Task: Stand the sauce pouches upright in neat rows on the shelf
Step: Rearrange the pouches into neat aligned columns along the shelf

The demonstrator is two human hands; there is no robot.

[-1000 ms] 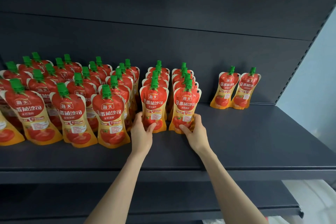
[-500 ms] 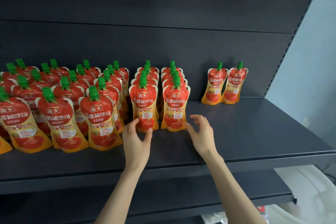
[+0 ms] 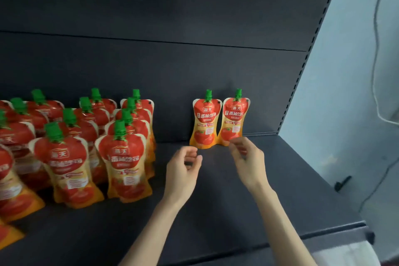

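Note:
Several red and orange sauce pouches with green caps stand in rows on the dark shelf [image 3: 269, 196], filling its left half; the nearest row front pouch [image 3: 126, 164] stands upright. Two more pouches lean against the back panel: a left one [image 3: 205, 121] and a right one [image 3: 234, 117]. My left hand [image 3: 183, 170] hovers just in front of the left back pouch, fingers curled and apart, holding nothing. My right hand [image 3: 248, 160] reaches toward the base of the right back pouch, fingers apart and slightly blurred, a little short of it.
The shelf's back panel [image 3: 172, 71] rises behind the pouches. A perforated upright [image 3: 302, 67] closes the right end, with a pale wall [image 3: 345, 114] and a hanging cable beyond. The shelf's front edge [image 3: 302, 237] runs below my forearms.
Both hands left the front pouches of the two rightmost rows and moved right toward the two pouches at the back. The view swung right and closer.

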